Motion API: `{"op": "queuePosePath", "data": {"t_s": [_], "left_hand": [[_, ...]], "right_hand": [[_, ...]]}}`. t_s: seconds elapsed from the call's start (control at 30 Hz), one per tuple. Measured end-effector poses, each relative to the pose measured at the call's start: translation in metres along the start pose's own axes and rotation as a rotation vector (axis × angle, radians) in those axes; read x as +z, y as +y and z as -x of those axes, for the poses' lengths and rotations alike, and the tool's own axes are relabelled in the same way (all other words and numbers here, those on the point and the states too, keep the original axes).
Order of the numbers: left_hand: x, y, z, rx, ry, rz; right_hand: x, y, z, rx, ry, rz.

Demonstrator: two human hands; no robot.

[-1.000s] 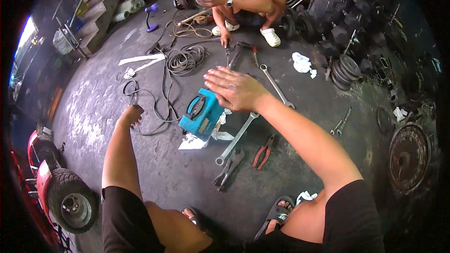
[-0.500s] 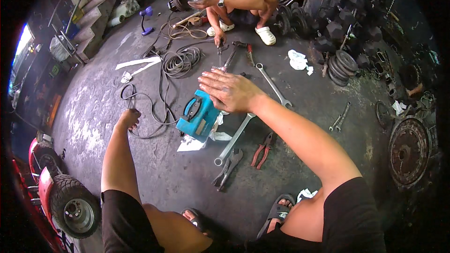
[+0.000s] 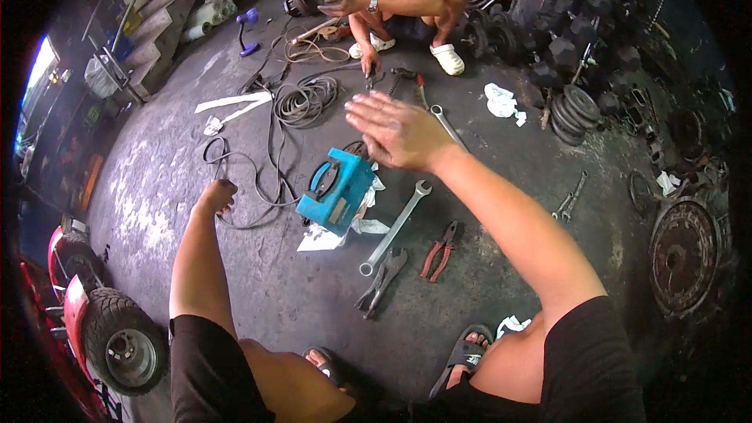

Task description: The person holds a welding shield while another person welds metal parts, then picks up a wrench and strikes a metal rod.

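Note:
My right hand (image 3: 395, 131) is held up in mid-air with palm flat and fingers stretched out, empty, just beyond and right of a teal box-shaped machine (image 3: 341, 196) with a black carrying handle. It partly hides the spot where a crouching person's hand (image 3: 370, 65) holds a tool low to the floor. My left hand (image 3: 222, 197) hangs left of the machine near a dark cable (image 3: 254, 166), its fingers loosely bent and apart, with nothing visible in them. Near my feet lie a large combination wrench (image 3: 397, 227), red-handled pliers (image 3: 442, 252) and grey locking pliers (image 3: 382, 282).
Coiled cable (image 3: 307, 102) spreads across the floor at far left. A red vehicle's tyre (image 3: 125, 343) stands at near left. Stacked discs (image 3: 574, 115), small wrenches (image 3: 572, 197) and a rusty round plate (image 3: 684, 257) lie to the right. White paper (image 3: 321, 240) sits under the machine.
My right hand has risen slightly and moved a little right, its fingers tilting upward. More of the large wrench's upper end shows now. My left hand stays about where it was.

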State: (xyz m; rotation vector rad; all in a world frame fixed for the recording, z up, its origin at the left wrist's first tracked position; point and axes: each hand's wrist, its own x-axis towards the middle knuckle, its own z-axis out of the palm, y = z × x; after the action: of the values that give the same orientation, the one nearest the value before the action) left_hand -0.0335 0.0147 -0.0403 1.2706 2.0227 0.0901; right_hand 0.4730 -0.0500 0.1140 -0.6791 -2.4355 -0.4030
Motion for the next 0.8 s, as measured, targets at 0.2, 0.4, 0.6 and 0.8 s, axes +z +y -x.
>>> {"op": "queuePosePath", "data": {"t_s": [0.2, 0.4, 0.6, 0.8], "left_hand": [[0.0005, -0.0026, -0.0003, 0.020, -0.006, 0.072], [-0.0016, -0.0041, -0.0045, 0.086, -0.108, -0.004], [0.0003, -0.0051, -0.0064, 0.041, 0.006, 0.005], [-0.0006, -0.0044, -0.0058, 0.093, -0.078, 0.081]], "right_hand": [[-0.0086, 0.0072, 0.0015, 0.070, 0.017, 0.033], [-0.0058, 0.0066, 0.0032, 0.066, 0.027, 0.033], [-0.0021, 0.0021, 0.0032, 0.032, 0.011, -0.012], [-0.0033, 0.0046, 0.0028, 0.056, 0.010, 0.004]]}}
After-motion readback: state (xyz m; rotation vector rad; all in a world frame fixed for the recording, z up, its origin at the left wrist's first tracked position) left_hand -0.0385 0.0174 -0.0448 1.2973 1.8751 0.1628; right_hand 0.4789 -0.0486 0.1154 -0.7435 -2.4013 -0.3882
